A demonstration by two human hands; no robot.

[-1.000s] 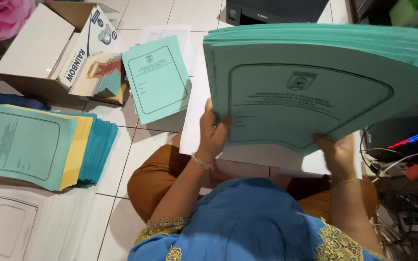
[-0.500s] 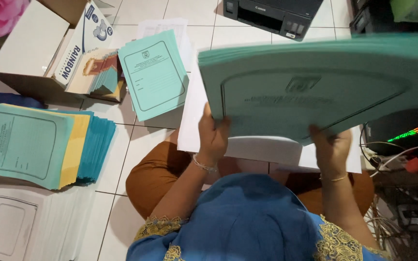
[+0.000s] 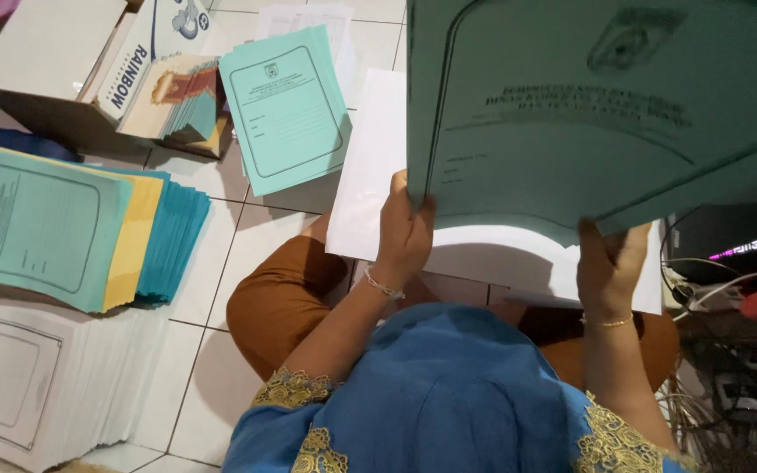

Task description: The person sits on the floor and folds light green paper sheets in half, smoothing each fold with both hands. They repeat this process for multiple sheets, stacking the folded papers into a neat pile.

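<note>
Green folders (image 3: 606,114), a thick sheaf of them with a printed border and crest on the front cover, are held up off the floor, filling the upper right of the view and tilted toward the camera. The left hand (image 3: 405,232) grips the sheaf at its lower left corner, fingers curled closed around the edge, a thin bracelet at the wrist. The right hand (image 3: 611,258) holds the bottom edge further right, thumb and fingers closed on the covers, a fine bangle on that wrist too. Just under the sheaf lie white sheets (image 3: 374,166), resting over the person's lap, which is covered in brown cloth. Below that comes the blue headscarf (image 3: 457,394) and gold-embroidered blue sleeves. On the white tiled floor (image 3: 247,241) ahead lies a smaller pile of green folders (image 3: 284,105), apart from the raised sheaf. Beside it, to the left, stands an open cardboard box (image 3: 54,44) with more covers stacked inside. Further left a fanned stack (image 3: 72,223) shows a green cover on top, a yellow one under it and teal ones beneath. Near the bottom left sits a pile of white printed sheets (image 3: 37,377). Tangled cables (image 3: 720,289) lie at the right edge.
</note>
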